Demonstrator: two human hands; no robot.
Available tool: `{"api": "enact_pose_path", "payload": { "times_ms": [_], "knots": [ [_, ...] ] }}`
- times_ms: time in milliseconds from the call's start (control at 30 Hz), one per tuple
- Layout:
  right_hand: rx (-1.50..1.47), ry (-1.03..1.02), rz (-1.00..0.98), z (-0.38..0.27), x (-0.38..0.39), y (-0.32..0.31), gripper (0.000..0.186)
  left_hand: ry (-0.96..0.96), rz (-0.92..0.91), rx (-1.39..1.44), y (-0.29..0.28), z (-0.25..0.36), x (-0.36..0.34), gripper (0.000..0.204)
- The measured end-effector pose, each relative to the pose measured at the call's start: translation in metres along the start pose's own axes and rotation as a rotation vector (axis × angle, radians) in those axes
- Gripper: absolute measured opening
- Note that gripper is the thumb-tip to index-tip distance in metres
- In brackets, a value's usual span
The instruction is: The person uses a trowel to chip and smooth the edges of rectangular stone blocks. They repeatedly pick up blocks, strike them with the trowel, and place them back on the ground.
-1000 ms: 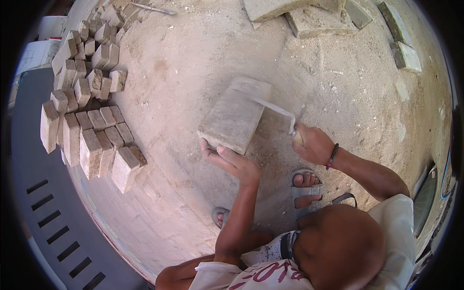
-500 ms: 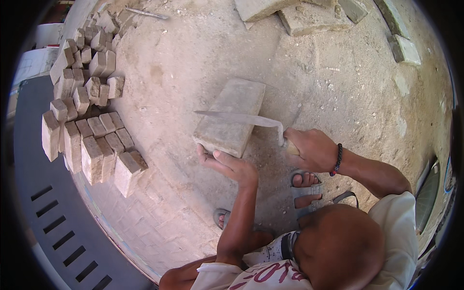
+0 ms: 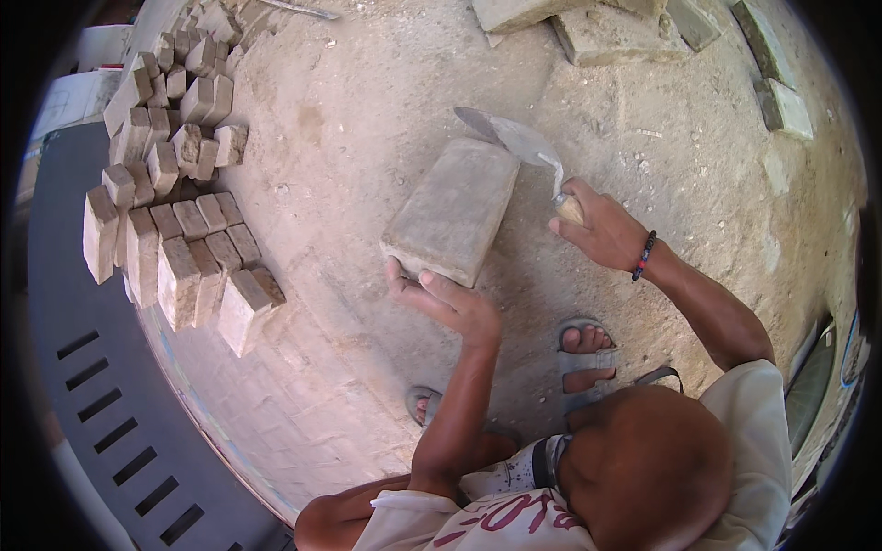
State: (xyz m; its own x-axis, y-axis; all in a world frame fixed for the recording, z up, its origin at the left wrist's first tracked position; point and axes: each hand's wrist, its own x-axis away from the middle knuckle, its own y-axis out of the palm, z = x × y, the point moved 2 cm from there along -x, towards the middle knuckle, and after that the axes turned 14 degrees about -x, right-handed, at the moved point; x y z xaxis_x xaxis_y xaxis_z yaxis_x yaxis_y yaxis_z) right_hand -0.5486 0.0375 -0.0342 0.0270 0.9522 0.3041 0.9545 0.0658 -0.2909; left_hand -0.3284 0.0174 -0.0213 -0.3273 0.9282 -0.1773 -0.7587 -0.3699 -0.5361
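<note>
A rough grey-beige block (image 3: 450,207) is in the middle of the view, its long side slanting up to the right. My left hand (image 3: 441,298) grips its near end, thumb against the edge and fingers curled at the lower corner. My right hand (image 3: 593,225) is closed on the wooden handle of a trowel, to the right of the block. The trowel's metal blade (image 3: 514,138) is at the block's far right corner, pointing up and left; whether it touches the block I cannot tell.
Several small paving bricks (image 3: 184,280) are piled on the left, beside a dark slotted panel (image 3: 69,230). Broken slabs (image 3: 616,37) lie at the top, more pieces (image 3: 781,110) at the upper right, on dusty ground (image 3: 322,110). Two sandalled feet (image 3: 583,340) show below the block.
The trowel swept across the block's middle half a second ago and is now up at its far end. My right hand has moved upward. My left hand still grips the near end.
</note>
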Motion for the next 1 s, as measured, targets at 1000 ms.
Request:
{"api": "enact_pose_path", "payload": {
  "times_ms": [1000],
  "knots": [
    [1.095, -0.151, -0.168, -0.084, 0.071, -0.084, 0.051, 0.086, -0.003, -0.077, 0.004, -0.002, -0.001, 0.054]
  ]
}}
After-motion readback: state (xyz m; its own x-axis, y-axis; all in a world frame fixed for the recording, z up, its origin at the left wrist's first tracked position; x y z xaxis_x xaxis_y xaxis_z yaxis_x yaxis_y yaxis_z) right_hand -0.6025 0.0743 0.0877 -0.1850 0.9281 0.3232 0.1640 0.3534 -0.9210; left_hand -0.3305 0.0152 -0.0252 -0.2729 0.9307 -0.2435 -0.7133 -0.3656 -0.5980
